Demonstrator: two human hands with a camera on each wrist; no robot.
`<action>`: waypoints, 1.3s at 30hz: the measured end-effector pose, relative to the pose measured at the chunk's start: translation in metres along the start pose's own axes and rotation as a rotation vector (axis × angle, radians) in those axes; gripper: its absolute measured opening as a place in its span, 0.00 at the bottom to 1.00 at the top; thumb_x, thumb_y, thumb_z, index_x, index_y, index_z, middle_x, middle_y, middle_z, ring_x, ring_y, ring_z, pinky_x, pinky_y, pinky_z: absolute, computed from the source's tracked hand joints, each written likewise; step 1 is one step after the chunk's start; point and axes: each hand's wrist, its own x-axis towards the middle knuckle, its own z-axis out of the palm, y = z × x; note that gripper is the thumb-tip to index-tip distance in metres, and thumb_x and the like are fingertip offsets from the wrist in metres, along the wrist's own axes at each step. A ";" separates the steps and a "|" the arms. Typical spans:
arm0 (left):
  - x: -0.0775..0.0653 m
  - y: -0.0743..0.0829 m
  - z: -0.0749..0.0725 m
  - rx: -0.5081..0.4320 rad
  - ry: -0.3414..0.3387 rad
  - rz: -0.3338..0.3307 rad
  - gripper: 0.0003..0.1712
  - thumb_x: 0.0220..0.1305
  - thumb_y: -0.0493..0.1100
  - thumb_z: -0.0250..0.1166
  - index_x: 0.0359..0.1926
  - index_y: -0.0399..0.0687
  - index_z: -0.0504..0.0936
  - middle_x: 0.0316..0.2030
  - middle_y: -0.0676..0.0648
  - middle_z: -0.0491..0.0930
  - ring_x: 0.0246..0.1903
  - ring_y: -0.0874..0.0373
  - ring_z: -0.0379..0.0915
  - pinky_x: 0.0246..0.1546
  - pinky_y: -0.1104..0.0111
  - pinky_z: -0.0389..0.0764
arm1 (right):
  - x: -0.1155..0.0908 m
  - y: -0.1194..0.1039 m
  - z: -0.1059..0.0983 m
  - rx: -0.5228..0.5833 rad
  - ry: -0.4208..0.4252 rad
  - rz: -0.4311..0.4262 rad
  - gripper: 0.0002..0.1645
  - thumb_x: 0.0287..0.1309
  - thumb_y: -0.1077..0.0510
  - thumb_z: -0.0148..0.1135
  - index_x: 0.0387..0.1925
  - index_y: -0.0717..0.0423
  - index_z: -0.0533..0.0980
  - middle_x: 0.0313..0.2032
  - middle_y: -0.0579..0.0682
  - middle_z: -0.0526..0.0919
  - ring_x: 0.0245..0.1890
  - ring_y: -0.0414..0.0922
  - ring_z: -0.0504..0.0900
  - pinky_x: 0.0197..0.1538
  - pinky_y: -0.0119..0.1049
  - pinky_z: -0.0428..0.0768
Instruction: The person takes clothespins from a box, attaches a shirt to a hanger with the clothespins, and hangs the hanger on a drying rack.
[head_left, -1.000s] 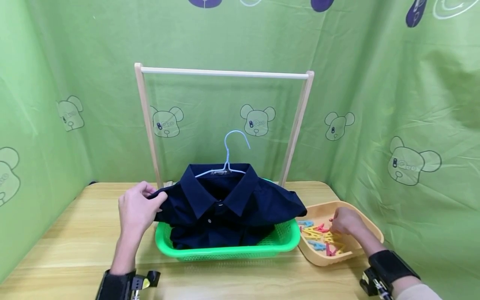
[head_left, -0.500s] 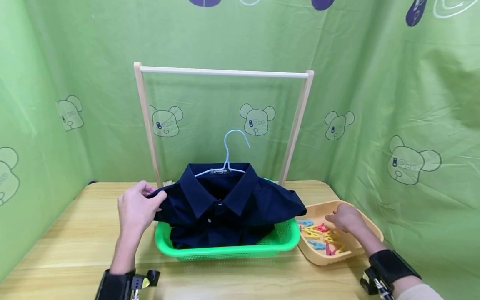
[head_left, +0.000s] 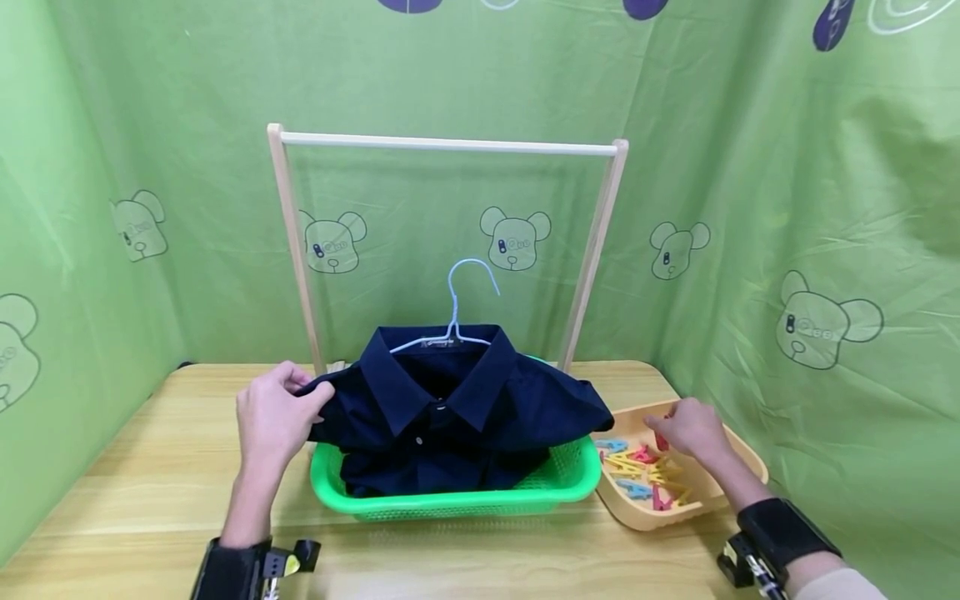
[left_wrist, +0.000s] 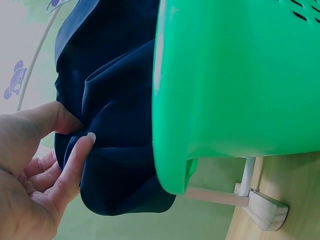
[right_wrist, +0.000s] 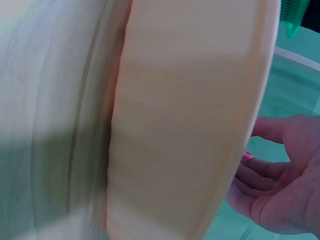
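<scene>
A dark navy shirt (head_left: 442, 450) lies partly in a green basket (head_left: 450, 506), with a pale blue wire hanger (head_left: 454, 312) inside its collar. My left hand (head_left: 273, 417) pinches the shirt's left shoulder between thumb and fingers, seen closer in the left wrist view where the hand (left_wrist: 42, 165) grips the cloth. Over the orange tray (head_left: 637, 521), my right hand (head_left: 693, 429) holds a red clothespin (head_left: 662, 440). In the right wrist view the tray wall hides most of the fingertips, and only a pink bit of the clothespin (right_wrist: 247, 155) shows.
Several yellow, blue and red clothespins (head_left: 637, 475) lie in the tray beside the basket. Behind the basket stands a wooden rack with a white rail (head_left: 450, 145). Green printed curtains (head_left: 847, 208) close in the back and sides of the wooden table (head_left: 150, 475).
My right hand has lifted slightly from the clothespins, and a red clothespin now shows in its fingers. The left hand, shirt and hanger have stayed in place.
</scene>
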 end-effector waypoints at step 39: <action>0.000 -0.002 0.006 -0.019 0.077 0.046 0.07 0.52 0.45 0.70 0.28 0.46 0.85 0.24 0.46 0.86 0.19 0.59 0.81 0.30 0.64 0.74 | -0.003 -0.024 -0.009 0.031 0.043 -0.048 0.16 0.67 0.56 0.55 0.28 0.60 0.82 0.24 0.52 0.84 0.22 0.45 0.73 0.26 0.36 0.67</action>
